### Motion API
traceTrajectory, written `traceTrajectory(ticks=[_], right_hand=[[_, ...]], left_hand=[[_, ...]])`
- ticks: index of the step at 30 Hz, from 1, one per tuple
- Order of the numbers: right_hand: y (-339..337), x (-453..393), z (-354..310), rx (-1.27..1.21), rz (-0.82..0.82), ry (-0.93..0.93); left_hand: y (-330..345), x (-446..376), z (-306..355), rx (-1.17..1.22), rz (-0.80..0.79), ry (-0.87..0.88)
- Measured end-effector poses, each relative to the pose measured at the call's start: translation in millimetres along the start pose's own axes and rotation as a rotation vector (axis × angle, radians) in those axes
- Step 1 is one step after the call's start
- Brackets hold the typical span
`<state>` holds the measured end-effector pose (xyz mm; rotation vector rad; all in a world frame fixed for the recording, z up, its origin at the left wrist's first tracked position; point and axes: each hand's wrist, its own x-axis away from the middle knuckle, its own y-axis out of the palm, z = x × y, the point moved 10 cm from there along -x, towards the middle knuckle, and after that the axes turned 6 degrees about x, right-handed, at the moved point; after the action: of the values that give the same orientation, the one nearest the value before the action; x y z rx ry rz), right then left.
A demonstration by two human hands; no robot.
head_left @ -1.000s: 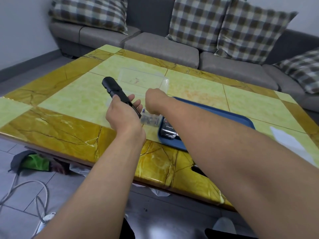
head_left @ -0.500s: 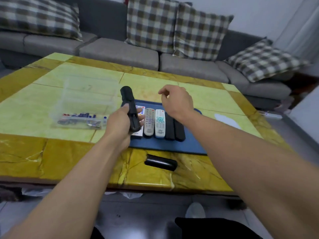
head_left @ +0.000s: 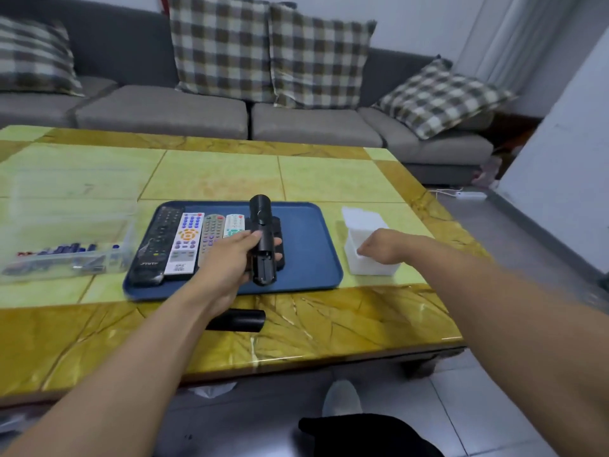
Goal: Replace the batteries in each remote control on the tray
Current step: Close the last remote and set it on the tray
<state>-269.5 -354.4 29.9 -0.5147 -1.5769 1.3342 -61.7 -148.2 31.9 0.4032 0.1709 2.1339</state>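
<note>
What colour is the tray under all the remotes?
The tray is dark blue. The head view, the only one, shows it plainly.

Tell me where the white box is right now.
The white box sits on the table just right of the blue tray, with the right hand reaching into it.
</note>
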Motion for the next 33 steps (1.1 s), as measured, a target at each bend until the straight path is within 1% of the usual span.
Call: traceTrajectory(ticks=[2, 6, 11, 13, 15, 17, 22, 24, 25, 27, 28, 30, 33], right_hand=[[9.1, -5.6, -13.7, -0.047, -0.005, -0.053], [11.7, -7.9, -25.0, -0.028, 0.087, -0.107], [11.4, -1.6, -22.0, 0.081, 0.196, -0.136], [11.3, 1.2, -23.7, 0.146, 0.196, -0.144], [9.0, 3.5, -28.2, 0.276, 0.191, -0.181], [5.0, 4.3, -28.7, 0.347, 0.146, -0.192], [-14.6, 10.2, -24.5, 0.476, -0.090, -0.184], [-13.1, 16.4, -22.9, 0.617, -0.190, -0.184], [-9.8, 16.9, -22.5, 0.704, -0.215, -0.170], [3.8, 18.2, -21.5, 0.870, -0.244, -0.122], [10.1, 18.3, -21.6, 0.910, -0.239, -0.112], [17.6, 17.3, -23.5, 0.887, -0.204, -0.133], [19.9, 15.8, -22.2, 0.744, -0.172, -0.171]], left_hand=[[5.3, -2.3, -3.0, 0.000, 0.005, 0.005], [9.2, -6.6, -7.0, 0.001, 0.004, 0.010], [10.6, -12.9, -10.8, 0.026, 0.001, -0.006], [12.5, -12.6, -11.7, 0.030, -0.003, -0.010], [14.1, -12.6, -11.7, 0.019, -0.015, -0.005], [13.6, -12.0, -10.1, 0.022, -0.019, 0.002], [11.3, -12.6, -6.0, 0.030, -0.010, 0.013], [11.9, -11.8, -9.2, 0.030, -0.008, 0.003], [11.6, -11.8, -9.2, 0.027, -0.006, 0.003], [11.5, -12.6, -9.3, 0.024, -0.005, 0.001], [11.4, -13.2, -9.2, 0.027, -0.004, -0.001], [11.5, -14.4, -8.0, 0.035, -0.004, 0.003], [11.7, -13.4, -8.5, 0.041, -0.010, 0.000]])
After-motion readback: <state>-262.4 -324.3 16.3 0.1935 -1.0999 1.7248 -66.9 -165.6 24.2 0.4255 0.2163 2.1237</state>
